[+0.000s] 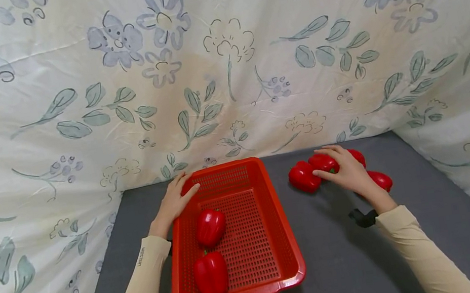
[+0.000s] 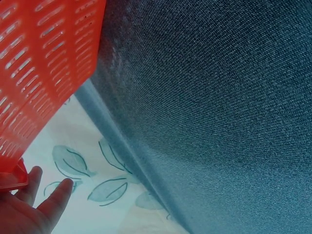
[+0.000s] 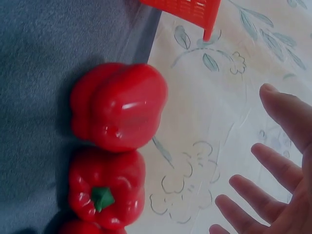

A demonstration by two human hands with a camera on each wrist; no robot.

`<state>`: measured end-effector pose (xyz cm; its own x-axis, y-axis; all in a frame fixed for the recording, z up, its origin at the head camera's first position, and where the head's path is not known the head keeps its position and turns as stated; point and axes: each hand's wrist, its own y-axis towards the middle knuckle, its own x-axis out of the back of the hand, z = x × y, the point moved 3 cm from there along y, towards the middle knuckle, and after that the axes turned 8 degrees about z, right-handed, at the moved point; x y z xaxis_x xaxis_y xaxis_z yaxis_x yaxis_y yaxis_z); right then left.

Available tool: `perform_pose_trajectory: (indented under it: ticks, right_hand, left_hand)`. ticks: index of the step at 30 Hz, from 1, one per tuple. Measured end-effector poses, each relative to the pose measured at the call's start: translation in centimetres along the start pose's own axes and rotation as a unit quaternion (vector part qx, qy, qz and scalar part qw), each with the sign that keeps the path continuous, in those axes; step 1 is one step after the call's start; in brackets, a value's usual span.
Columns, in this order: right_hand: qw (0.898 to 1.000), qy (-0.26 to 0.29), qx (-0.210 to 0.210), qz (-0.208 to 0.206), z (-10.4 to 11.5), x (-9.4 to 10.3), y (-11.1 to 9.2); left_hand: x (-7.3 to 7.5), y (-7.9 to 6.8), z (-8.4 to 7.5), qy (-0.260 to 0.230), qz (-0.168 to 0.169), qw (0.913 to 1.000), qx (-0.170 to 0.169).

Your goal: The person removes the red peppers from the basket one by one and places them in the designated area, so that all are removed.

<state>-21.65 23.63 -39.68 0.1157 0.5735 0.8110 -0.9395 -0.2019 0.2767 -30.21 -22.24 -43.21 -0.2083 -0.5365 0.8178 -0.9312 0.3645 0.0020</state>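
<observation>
A red plastic basket (image 1: 286,230) with slotted walls holds two red bell peppers, one near its middle left (image 1: 211,227) and one in the near left corner (image 1: 211,274). My left hand (image 1: 174,202) is at the basket's far left corner, fingers extended by the rim; the left wrist view shows two fingertips (image 2: 59,195) beyond the rim. To the right, my right hand (image 1: 349,174) hovers over a group of red bell peppers (image 1: 304,177), its fingers spread and holding nothing. One of those peppers shows a green stem (image 3: 102,197) in the right wrist view.
A dark grey cloth (image 1: 327,265) covers the table. Behind it and along both sides hangs a floral curtain (image 1: 235,90). Another pepper (image 1: 380,180) lies partly behind my right wrist.
</observation>
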Motion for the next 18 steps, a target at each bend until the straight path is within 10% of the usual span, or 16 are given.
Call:
perform_pose_trajectory:
  ticks: [18]
  right_hand:
    - [0.998, 0.018, 0.010, 0.067, 3.5, -1.6, 1.9]
  left_hand:
    - [0.0, -0.7, -0.7, 0.005, -0.004, 1.0000, -0.001]
